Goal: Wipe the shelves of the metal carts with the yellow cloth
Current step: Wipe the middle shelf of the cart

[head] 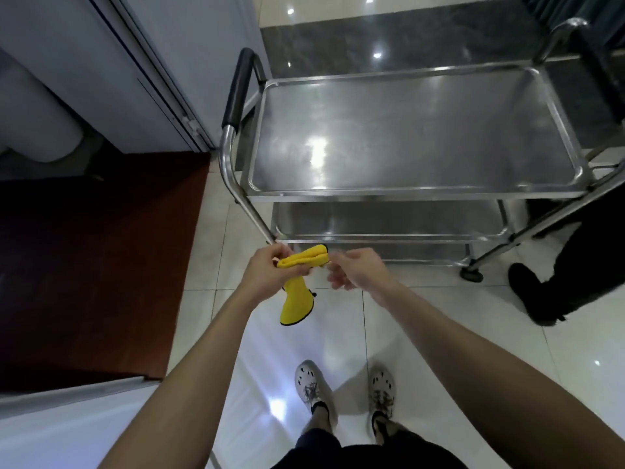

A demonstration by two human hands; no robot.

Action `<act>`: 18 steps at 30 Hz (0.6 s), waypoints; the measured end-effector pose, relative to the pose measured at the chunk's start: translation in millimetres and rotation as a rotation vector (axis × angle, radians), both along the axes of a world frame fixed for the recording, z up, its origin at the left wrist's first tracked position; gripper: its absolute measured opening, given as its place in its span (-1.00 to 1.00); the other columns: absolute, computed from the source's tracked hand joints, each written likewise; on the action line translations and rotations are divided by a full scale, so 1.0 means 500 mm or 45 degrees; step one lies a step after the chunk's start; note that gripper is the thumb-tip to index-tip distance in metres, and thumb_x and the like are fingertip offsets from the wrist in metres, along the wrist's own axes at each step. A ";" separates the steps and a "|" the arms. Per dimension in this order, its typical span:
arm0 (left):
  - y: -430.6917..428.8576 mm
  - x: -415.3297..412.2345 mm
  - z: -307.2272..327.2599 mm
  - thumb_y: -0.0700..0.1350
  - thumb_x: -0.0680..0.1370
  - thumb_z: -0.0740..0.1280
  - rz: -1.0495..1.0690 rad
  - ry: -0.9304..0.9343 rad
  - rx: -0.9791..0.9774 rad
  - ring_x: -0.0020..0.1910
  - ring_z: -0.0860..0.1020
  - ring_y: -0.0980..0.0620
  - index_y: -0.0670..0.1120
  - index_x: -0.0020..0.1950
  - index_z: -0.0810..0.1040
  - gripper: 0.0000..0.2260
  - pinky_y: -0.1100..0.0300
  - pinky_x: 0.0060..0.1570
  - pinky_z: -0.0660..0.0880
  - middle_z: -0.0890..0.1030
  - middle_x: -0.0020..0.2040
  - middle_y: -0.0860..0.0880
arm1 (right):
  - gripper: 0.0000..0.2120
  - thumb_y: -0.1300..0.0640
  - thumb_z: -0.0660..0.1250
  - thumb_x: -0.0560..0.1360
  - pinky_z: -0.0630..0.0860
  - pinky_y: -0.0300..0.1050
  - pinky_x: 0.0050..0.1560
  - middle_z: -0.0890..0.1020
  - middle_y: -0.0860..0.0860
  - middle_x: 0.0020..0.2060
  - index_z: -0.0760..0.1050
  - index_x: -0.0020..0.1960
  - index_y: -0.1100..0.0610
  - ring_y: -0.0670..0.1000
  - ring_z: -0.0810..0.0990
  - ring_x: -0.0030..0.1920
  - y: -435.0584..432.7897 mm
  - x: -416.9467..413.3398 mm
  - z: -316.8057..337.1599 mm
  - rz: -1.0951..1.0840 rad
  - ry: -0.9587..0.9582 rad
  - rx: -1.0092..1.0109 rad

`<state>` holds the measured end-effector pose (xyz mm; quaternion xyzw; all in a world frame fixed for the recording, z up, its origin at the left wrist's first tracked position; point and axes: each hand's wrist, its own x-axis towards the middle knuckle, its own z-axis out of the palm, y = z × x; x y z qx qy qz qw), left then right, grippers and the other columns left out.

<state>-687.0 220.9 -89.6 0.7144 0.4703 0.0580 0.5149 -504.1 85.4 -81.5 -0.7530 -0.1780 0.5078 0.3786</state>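
Observation:
My left hand (263,270) grips a bunched yellow cloth (297,299), one end hanging down, the other end folded and pointing right. Just beside that folded end is my right hand (355,269), fingers loosely curled and blurred; whether it pinches the cloth is unclear. Both hands hover just in front of a stainless steel cart, level with its lower shelf (389,221). The cart's top shelf (406,192) is bare and shiny. A black-sleeved push handle (238,89) stands at its left end.
Part of a second metal cart (571,25) sits at the back right. Another person's dark leg and shoe (541,296) stand at the right, by the cart's wheel (471,274). A white door (152,62) and dark red-brown floor (101,258) lie left. My feet (311,384) are on white tiles.

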 end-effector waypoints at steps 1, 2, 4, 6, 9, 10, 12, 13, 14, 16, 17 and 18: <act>-0.004 -0.005 -0.001 -0.11 0.42 0.71 -0.022 -0.018 -0.064 -0.19 0.62 -0.04 -0.16 -0.07 0.62 -0.70 -0.01 -0.17 0.57 0.65 -0.19 -0.14 | -0.57 -0.11 0.44 0.63 0.69 -0.02 -0.10 0.78 0.16 -0.15 0.71 0.08 0.29 0.16 0.78 -0.13 0.015 -0.019 0.006 -0.042 0.188 0.001; -0.008 -0.011 -0.002 -0.17 0.39 0.71 -0.071 -0.045 -0.142 -0.18 0.63 -0.04 -0.15 -0.06 0.63 -0.70 -0.01 -0.13 0.59 0.66 -0.19 -0.09 | -0.55 -0.16 0.47 0.59 0.72 0.00 0.00 0.79 0.15 -0.12 0.72 0.09 0.26 0.14 0.79 -0.07 0.031 -0.034 0.009 -0.030 0.270 0.015; -0.008 -0.029 -0.005 -0.31 0.38 0.66 -0.175 -0.125 -0.359 -0.03 0.73 -0.08 -0.16 0.07 0.69 -0.69 -0.06 0.06 0.65 0.76 -0.06 -0.10 | -0.62 -0.10 0.60 0.48 0.70 0.00 0.08 0.79 0.12 -0.07 0.73 0.11 0.18 0.04 0.78 -0.03 0.059 -0.059 0.007 0.106 0.185 0.053; 0.006 -0.053 -0.011 -0.50 0.45 0.48 -0.200 -0.231 -0.599 0.20 0.74 -0.16 -0.19 0.26 0.69 -0.57 -0.05 0.23 0.65 0.77 0.16 -0.18 | -0.66 0.13 0.66 0.40 0.62 -0.03 0.03 0.77 0.13 -0.03 0.71 0.14 0.17 0.02 0.68 -0.07 0.077 -0.072 -0.004 0.295 -0.169 0.027; 0.036 -0.075 -0.027 -0.51 0.45 0.49 -0.192 -0.190 -0.309 0.18 0.71 -0.11 -0.16 0.26 0.64 -0.55 -0.11 0.16 0.67 0.73 0.18 -0.15 | -0.63 0.30 0.52 0.45 0.50 -0.08 -0.08 0.69 0.01 -0.04 0.68 0.24 0.11 0.02 0.59 -0.04 0.089 -0.081 -0.015 0.496 -0.470 0.068; 0.049 -0.077 -0.037 -0.41 0.41 0.59 -0.236 -0.073 -0.049 0.21 0.65 -0.07 -0.06 0.30 0.60 -0.48 -0.06 0.16 0.63 0.66 0.23 -0.09 | -0.60 0.30 0.46 0.49 0.45 -0.14 -0.08 0.69 -0.03 0.00 0.66 0.29 0.05 0.00 0.58 -0.02 0.092 -0.085 -0.016 0.577 -0.554 0.077; 0.072 -0.074 -0.051 -0.25 0.33 0.69 -0.395 0.111 0.314 0.42 0.45 0.00 0.15 0.52 0.45 -0.16 0.09 0.31 0.48 0.44 0.45 0.01 | -0.60 0.29 0.37 0.56 0.42 -0.16 -0.06 0.70 -0.06 0.03 0.65 0.32 -0.03 -0.01 0.58 -0.02 0.097 -0.085 -0.017 0.723 -0.692 0.083; 0.083 -0.070 -0.058 -0.21 0.32 0.70 -0.491 0.153 0.389 0.51 0.35 0.00 0.20 0.59 0.40 -0.07 0.08 0.42 0.41 0.35 0.55 0.02 | -0.63 0.28 0.35 0.58 0.45 -0.11 -0.08 0.71 -0.07 0.01 0.67 0.29 -0.03 0.01 0.60 -0.03 0.098 -0.084 -0.016 0.772 -0.718 0.097; 0.093 -0.065 -0.064 -0.18 0.32 0.70 -0.604 0.195 0.462 0.58 0.31 -0.03 0.18 0.59 0.44 -0.11 0.03 0.50 0.36 0.33 0.60 0.02 | -0.66 0.28 0.34 0.59 0.50 -0.06 -0.07 0.72 -0.05 -0.01 0.70 0.25 -0.03 0.04 0.63 -0.04 0.096 -0.083 -0.014 0.800 -0.730 0.114; 0.114 -0.056 -0.083 -0.08 0.36 0.68 -0.775 0.262 0.584 0.55 0.42 -0.09 0.06 0.40 0.66 -0.39 -0.04 0.48 0.39 0.52 0.51 0.02 | -0.68 0.31 0.36 0.58 0.56 0.00 0.00 0.72 0.03 0.01 0.72 0.21 0.03 0.08 0.64 0.00 0.087 -0.075 -0.015 0.755 -0.768 0.158; 0.123 -0.053 -0.094 -0.06 0.40 0.66 -0.759 0.256 0.535 0.43 0.54 -0.11 0.02 0.28 0.71 -0.54 -0.04 0.36 0.48 0.64 0.36 0.01 | -0.69 0.31 0.37 0.57 0.56 -0.01 0.04 0.70 0.05 0.04 0.71 0.23 0.06 0.08 0.63 0.03 0.082 -0.067 -0.018 0.681 -0.813 0.163; 0.127 -0.051 -0.102 -0.07 0.46 0.62 -0.686 0.218 0.423 0.27 0.63 -0.13 -0.01 0.20 0.73 -0.68 -0.02 0.22 0.55 0.70 0.20 -0.01 | -0.71 0.28 0.38 0.59 0.55 -0.03 0.07 0.68 0.05 0.08 0.69 0.26 0.08 0.07 0.61 0.07 0.076 -0.060 -0.025 0.591 -0.872 0.141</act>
